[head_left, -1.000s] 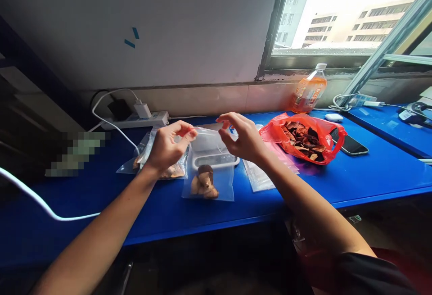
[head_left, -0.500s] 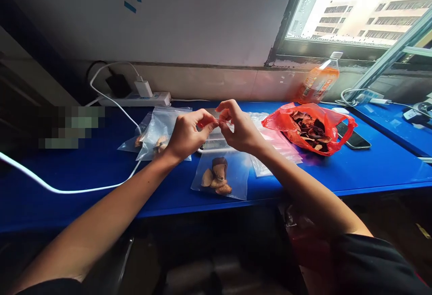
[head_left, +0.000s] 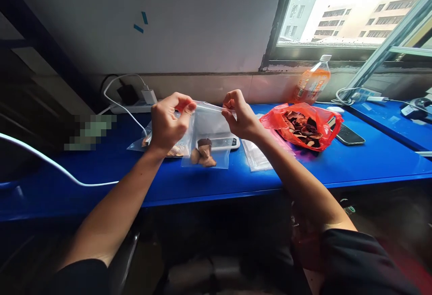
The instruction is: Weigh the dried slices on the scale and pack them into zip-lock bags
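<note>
Between my hands hangs a clear zip bag [head_left: 214, 128] with several brown dried slices [head_left: 204, 153] at its bottom. My left hand [head_left: 170, 121] pinches the bag's top edge at the left corner. My right hand [head_left: 240, 114] pinches the same edge at the right, so the top is stretched nearly straight. Behind the bag a white digital scale [head_left: 224, 142] shows in part. More filled zip bags [head_left: 137, 144] lie on the blue table, partly covered by my left hand and wrist.
A red plastic bag [head_left: 324, 142] of dark dried slices stands open at the right, beside a phone [head_left: 351, 135]. Flat clear bags [head_left: 254, 156] lie near my right forearm. An orange drink bottle [head_left: 313, 81] is under the window. A white cable [head_left: 67, 166] crosses the left side.
My hands have moved apart along the bag's top edge, from close together at the middle to opposite corners. The bag is raised from the table's front.
</note>
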Tool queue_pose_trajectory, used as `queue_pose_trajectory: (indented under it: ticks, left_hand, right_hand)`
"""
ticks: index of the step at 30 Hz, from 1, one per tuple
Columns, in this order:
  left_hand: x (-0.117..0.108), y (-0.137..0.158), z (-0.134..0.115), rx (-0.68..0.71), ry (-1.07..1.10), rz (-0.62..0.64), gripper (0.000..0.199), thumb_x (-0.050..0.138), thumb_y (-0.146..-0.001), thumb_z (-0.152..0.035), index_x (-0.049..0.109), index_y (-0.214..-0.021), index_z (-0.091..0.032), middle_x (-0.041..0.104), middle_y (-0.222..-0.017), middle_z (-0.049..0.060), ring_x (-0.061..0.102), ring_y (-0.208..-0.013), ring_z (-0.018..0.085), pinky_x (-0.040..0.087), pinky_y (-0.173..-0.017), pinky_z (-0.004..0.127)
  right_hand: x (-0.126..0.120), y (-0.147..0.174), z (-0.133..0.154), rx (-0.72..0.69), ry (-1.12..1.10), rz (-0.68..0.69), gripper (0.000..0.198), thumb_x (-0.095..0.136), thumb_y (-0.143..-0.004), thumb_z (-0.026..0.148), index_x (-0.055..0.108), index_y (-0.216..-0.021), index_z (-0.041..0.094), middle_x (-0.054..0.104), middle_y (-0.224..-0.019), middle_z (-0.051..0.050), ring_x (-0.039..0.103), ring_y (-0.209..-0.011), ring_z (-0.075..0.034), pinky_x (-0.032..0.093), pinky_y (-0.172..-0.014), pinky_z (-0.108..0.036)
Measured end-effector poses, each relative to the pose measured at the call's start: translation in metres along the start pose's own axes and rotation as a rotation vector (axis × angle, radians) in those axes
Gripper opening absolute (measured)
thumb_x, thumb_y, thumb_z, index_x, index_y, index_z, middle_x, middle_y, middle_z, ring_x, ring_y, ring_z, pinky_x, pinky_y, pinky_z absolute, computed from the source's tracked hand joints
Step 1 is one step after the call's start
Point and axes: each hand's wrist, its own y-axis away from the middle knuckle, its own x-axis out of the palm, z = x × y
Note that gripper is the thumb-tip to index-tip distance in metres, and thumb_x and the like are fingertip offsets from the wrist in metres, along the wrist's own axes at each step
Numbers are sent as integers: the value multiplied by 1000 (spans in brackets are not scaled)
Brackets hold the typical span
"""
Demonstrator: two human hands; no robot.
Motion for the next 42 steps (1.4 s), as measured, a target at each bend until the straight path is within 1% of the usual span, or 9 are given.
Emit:
queue_pose_trajectory:
  ticks: [7, 13, 18, 21, 25, 28, 32, 36, 42]
  left_hand:
    - [-9, -5, 11, -143, 167, -118, 12, 69, -78, -29, 64, -77, -18, 65, -72, 0, 59, -65, 12, 47, -64, 28]
    - [-47, -12, 20, -171, 373, -412, 24, 65, -83, -40, 51, -77, -22, 47, -60, -6, 47, -52, 8, 41, -55, 27]
    - [-66, -40, 55, -193, 81, -430, 34, 46, -99, -48, 47, -89, -15, 52, -68, -6, 53, -55, 2, 29, -58, 29]
    - [-61, -66, 95, -300, -363, -255, 42, 49, -96, -51, 47, -84, -11, 48, -65, -6, 63, -82, 10, 28, -66, 31]
    - [-49, -68, 126, -409, -511, -71, 56, 56, -85, -60, 52, -108, -8, 64, -91, 5, 58, -111, 23, 36, -79, 39]
    - [-40, -49, 117, -380, -602, 80, 79, 62, -77, -63, 44, -132, -11, 50, -133, 22, 43, -129, 41, 37, -93, 53]
    - [-24, -28, 88, -301, -671, 307, 63, 51, -81, -66, 57, -127, -25, 53, -135, 17, 43, -128, 44, 34, -101, 59]
    - [-11, -18, 77, -388, -849, 689, 61, 35, -87, -66, 59, -127, -27, 57, -134, 17, 49, -122, 47, 38, -96, 63]
    - [-9, -11, 88, -364, -860, 717, 62, 29, -90, -60, 53, -136, -27, 55, -139, 17, 48, -125, 46, 37, -97, 63]
  right_hand:
    - [-7, -5, -18, 71, 19, -74, 20, 44, -82, 11, 37, -97, 23, 50, -79, 0, 46, -67, -13, 42, -64, -29]
    - [-42, 8, -57, 348, 66, -394, 15, 42, -82, 15, 44, -95, 22, 52, -82, -3, 49, -68, -14, 42, -66, -30]
    - [-37, 11, -62, 395, 93, -376, 27, 45, -76, 13, 50, -102, 20, 54, -77, -2, 51, -68, -15, 43, -67, -30]
    - [-36, 10, -56, 348, 150, -341, 34, 46, -72, 11, 52, -105, 20, 55, -76, -1, 52, -69, -15, 44, -71, -31]
    - [-62, 11, -60, 357, 218, -431, 39, 47, -70, 13, 55, -107, 18, 56, -79, -2, 55, -72, -16, 46, -74, -31]
    - [-93, 17, -71, 498, 208, -526, 37, 45, -69, 15, 58, -104, 18, 57, -79, -3, 55, -70, -16, 47, -70, -30]
    - [-128, 36, -85, 738, 78, -573, 30, 42, -66, 17, 60, -90, 17, 59, -75, -5, 54, -64, -15, 45, -59, -27]
    - [-149, 57, -90, 878, 201, -310, 21, 47, -63, 18, 64, -75, 16, 60, -65, -5, 52, -56, -15, 40, -52, -27]
    - [-152, 59, -110, 951, 687, 73, 10, 54, -61, 12, 61, -57, 17, 60, -59, -7, 55, -58, -18, 39, -58, -30]
